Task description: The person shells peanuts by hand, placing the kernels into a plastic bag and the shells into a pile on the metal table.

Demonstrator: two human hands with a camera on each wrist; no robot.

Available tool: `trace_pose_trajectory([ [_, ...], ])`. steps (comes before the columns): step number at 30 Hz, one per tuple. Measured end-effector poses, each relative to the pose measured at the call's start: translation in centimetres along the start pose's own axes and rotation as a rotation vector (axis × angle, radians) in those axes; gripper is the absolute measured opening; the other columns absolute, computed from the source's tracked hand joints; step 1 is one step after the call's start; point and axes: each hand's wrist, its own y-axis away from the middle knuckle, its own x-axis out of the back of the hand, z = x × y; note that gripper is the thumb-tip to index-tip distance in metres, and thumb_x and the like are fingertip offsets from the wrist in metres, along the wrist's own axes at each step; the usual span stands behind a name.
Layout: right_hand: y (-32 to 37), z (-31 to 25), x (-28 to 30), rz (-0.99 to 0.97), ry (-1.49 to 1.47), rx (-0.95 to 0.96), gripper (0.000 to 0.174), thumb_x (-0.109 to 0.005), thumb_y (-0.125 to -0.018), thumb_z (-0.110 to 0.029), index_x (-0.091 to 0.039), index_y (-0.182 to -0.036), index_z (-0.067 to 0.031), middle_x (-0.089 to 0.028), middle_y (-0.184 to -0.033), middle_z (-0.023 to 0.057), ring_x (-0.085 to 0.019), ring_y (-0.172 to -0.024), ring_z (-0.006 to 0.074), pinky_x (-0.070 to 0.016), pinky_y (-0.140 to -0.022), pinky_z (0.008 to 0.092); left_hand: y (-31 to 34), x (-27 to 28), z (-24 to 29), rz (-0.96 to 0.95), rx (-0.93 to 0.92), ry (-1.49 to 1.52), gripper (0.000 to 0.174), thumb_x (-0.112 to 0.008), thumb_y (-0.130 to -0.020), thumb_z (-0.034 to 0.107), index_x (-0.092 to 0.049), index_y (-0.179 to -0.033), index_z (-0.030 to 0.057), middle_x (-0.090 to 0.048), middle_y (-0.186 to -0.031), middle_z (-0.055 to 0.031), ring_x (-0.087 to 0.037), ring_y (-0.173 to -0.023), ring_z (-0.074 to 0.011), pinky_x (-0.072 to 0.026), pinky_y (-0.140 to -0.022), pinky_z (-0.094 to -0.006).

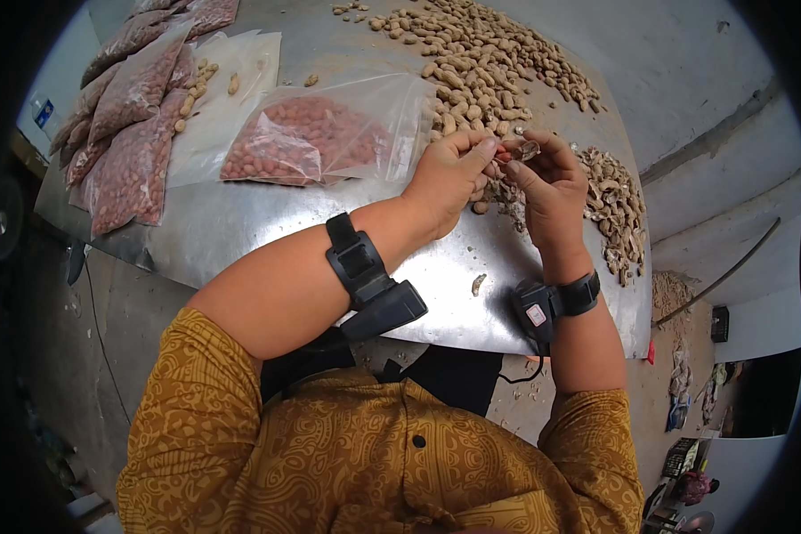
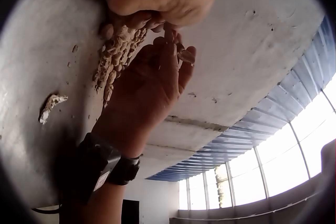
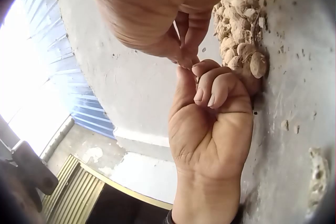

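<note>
Between the fingertips of the two hands is an opened peanut, its red kernel showing beside a piece of brown shell. The left hand pinches the peanut's near side between thumb and forefinger, its other fingers curled toward the palm; whether they enclose anything cannot be told. The right hand grips the shell between thumb and bent fingers. The fingertips of the two hands meet or nearly meet, raised over the metal table. The left forearm slants inward across the table's near side, while the right rises more steeply; each wrist wears a strapped black device.

Just beyond the hands spreads a pile of unshelled peanuts. Beside the right hand lies a heap of broken shells, and a loose shell fragment sits nearer the body. To the left of the left hand, a clear plastic bag of red kernels lies flat; farther left, more filled bags are stacked.
</note>
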Motion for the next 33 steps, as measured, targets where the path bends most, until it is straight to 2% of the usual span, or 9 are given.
trace_pose_trajectory([
  [6,0.1,0.1,0.3,-0.002,0.105,0.095,0.028,-0.059,-0.079,0.005,-0.056,-0.106,-0.0016,-0.062,-0.096,0.0076,-0.060,-0.088,0.0136,-0.0487,-0.079,0.0252,-0.1,-0.1,-0.2,0.062,-0.006,-0.106,0.019,-0.056,-0.089,0.022,-0.058,-0.094,0.0030,-0.046,-0.066,0.0047,-0.033,-0.051,-0.0033,-0.0280,-0.046,-0.0176],
  [9,0.0,0.1,0.3,-0.003,0.140,0.109,0.027,-0.058,-0.080,0.004,-0.057,-0.106,-0.0017,-0.062,-0.096,0.0070,-0.059,-0.087,0.0127,-0.0481,-0.078,0.0245,0.0,0.0,-0.1,0.029,0.014,-0.119,0.020,-0.057,-0.088,0.022,-0.059,-0.093,0.0026,-0.045,-0.065,0.0051,-0.033,-0.050,-0.0032,-0.0281,-0.046,-0.0179],
  [18,0.2,-0.2,0.1,-0.010,0.266,0.065,0.021,-0.058,-0.081,0.002,-0.063,-0.101,-0.0023,-0.064,-0.091,0.0046,-0.059,-0.083,0.0100,-0.0476,-0.075,0.0224,-0.1,-0.3,-0.6,0.034,0.041,-0.120,0.018,-0.054,-0.090,0.023,-0.054,-0.091,0.0052,-0.049,-0.067,0.0014,-0.038,-0.050,-0.0057,-0.0371,-0.048,-0.0232],
  [21,0.2,0.1,0.2,-0.002,0.326,0.100,0.020,-0.058,-0.080,0.003,-0.064,-0.099,-0.0021,-0.065,-0.090,0.0042,-0.060,-0.081,0.0101,-0.0480,-0.074,0.0220,-0.1,-0.2,-0.7,0.019,0.019,-0.115,0.015,-0.055,-0.089,0.021,-0.054,-0.093,0.0060,-0.048,-0.067,0.0015,-0.037,-0.050,-0.0059,-0.0361,-0.048,-0.0228],
  [24,0.0,0.3,0.3,-0.003,0.367,0.152,0.021,-0.057,-0.080,0.004,-0.064,-0.098,-0.0017,-0.065,-0.090,0.0041,-0.060,-0.080,0.0101,-0.0482,-0.073,0.0219,0.0,-0.4,-0.4,0.044,0.045,-0.090,0.014,-0.052,-0.090,0.022,-0.053,-0.088,0.0073,-0.046,-0.064,0.0022,-0.036,-0.049,-0.0063,-0.0348,-0.047,-0.0226],
  [27,0.2,0.0,0.1,-0.030,0.370,0.150,0.022,-0.056,-0.079,0.005,-0.064,-0.098,-0.0017,-0.065,-0.091,0.0042,-0.060,-0.081,0.0099,-0.0479,-0.074,0.0220,-0.1,0.2,-0.2,-0.012,0.156,0.115,0.018,-0.048,-0.090,0.025,-0.051,-0.083,0.0088,-0.041,-0.061,0.0031,-0.035,-0.048,-0.0069,-0.0345,-0.047,-0.0239],
  [30,0.3,-0.3,0.0,-0.040,0.450,0.194,0.022,-0.057,-0.079,0.004,-0.064,-0.099,-0.0017,-0.066,-0.092,0.0044,-0.060,-0.082,0.0096,-0.0477,-0.075,0.0222,-0.3,0.2,-0.2,0.013,0.244,0.107,0.024,-0.043,-0.090,0.031,-0.049,-0.078,0.0099,-0.038,-0.058,0.0035,-0.034,-0.048,-0.0074,-0.0350,-0.047,-0.0263],
  [33,0.3,-0.4,0.2,-0.046,0.485,0.206,0.021,-0.057,-0.079,0.002,-0.064,-0.099,-0.0015,-0.066,-0.092,0.0046,-0.060,-0.082,0.0092,-0.0477,-0.075,0.0223,-0.7,0.6,-0.7,-0.003,0.237,0.212,0.030,-0.040,-0.092,0.034,-0.052,-0.084,0.0083,-0.037,-0.059,0.0037,-0.035,-0.048,-0.0084,-0.0355,-0.047,-0.0278],
])
